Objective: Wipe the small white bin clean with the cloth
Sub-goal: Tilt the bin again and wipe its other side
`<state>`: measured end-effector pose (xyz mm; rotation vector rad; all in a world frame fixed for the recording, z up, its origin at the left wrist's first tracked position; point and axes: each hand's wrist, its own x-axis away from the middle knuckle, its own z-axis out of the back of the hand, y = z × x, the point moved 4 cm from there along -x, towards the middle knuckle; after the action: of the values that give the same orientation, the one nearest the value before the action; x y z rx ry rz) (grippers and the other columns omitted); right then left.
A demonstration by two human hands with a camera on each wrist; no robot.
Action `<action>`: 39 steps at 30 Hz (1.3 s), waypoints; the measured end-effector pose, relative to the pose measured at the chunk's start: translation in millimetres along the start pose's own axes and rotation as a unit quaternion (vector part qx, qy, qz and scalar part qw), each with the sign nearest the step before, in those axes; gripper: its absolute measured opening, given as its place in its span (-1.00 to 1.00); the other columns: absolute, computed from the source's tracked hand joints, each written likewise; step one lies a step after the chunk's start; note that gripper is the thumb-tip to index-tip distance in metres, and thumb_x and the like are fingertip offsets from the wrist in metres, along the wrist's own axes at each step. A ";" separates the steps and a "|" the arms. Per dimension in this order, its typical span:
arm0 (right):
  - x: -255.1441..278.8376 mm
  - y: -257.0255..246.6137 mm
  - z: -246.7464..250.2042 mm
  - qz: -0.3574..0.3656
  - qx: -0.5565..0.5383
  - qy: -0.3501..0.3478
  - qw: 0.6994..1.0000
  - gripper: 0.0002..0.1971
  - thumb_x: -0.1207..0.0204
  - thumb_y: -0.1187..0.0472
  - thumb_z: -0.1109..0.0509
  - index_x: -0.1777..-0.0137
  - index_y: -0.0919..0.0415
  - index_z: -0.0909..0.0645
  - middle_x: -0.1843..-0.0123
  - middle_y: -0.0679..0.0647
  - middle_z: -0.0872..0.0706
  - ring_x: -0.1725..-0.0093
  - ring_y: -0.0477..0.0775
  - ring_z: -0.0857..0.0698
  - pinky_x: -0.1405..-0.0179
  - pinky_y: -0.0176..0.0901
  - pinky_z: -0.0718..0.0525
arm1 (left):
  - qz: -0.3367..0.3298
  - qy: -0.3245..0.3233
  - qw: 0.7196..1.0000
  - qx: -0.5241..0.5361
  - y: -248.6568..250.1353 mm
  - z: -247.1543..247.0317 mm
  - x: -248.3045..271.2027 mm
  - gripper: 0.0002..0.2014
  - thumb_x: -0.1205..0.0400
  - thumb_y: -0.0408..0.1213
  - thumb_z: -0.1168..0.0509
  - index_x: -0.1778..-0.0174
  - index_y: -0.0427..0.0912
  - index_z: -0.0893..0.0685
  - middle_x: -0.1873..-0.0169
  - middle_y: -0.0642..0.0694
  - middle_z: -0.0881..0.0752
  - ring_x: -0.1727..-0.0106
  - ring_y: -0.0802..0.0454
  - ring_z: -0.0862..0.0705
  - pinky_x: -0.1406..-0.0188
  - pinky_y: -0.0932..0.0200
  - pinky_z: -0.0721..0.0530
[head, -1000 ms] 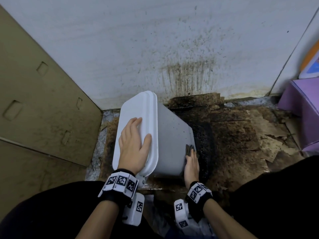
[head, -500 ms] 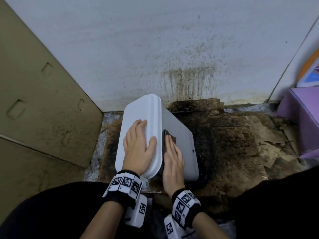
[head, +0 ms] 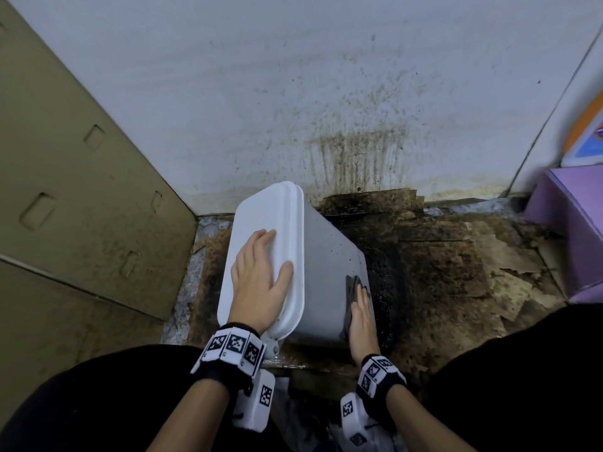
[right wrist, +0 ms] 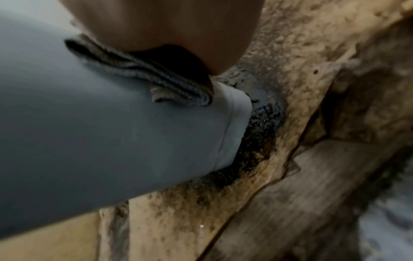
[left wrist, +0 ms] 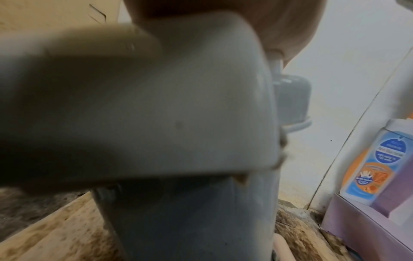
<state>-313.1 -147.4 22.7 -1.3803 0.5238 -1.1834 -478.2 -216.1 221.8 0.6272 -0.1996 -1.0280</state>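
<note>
The small white bin [head: 326, 265] leans on the dirty floor, its shut lid [head: 264, 213] turned up and to the left. My left hand [head: 257, 278] lies flat on the lid, fingers straight, thumb over the lid's right edge. My right hand [head: 360, 311] presses a folded grey cloth [head: 353, 285] flat against the bin's side, low down near its base. In the right wrist view the cloth [right wrist: 143, 70] sits under my palm [right wrist: 167, 23] on the bin wall [right wrist: 89, 132], close to the base edge. The left wrist view is filled by the blurred lid [left wrist: 156, 106].
The white wall [head: 326, 93] behind carries brown splatter. Wet black grime and torn cardboard [head: 456, 272] cover the floor to the bin's right. A brown cardboard panel [head: 81, 190] stands at the left. A purple box [head: 574, 230] with an orange-blue pack [left wrist: 368, 167] stands at the right.
My right hand slid the cloth from the bin's side near the lid back down to the base edge. The left hand stayed on the lid.
</note>
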 end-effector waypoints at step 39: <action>-45.0 -135.7 -26.4 0.204 0.102 -0.187 0.956 -0.46 -0.84 -0.04 0.21 -0.70 -0.17 0.39 -0.72 -0.26 0.44 -0.71 -0.20 0.42 -0.73 0.01 0.31 | -0.020 -0.031 0.999 -0.037 -10.7 -2.0 -1.4 -0.24 -0.64 0.24 0.02 -0.72 -0.08 -0.13 -0.70 -0.05 -0.11 -0.73 0.03 -0.01 -0.70 -0.07 -0.03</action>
<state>-397.7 -91.8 127.0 -1.2067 0.3788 -0.6035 -486.0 -217.9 214.3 0.5331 -0.2035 -1.0896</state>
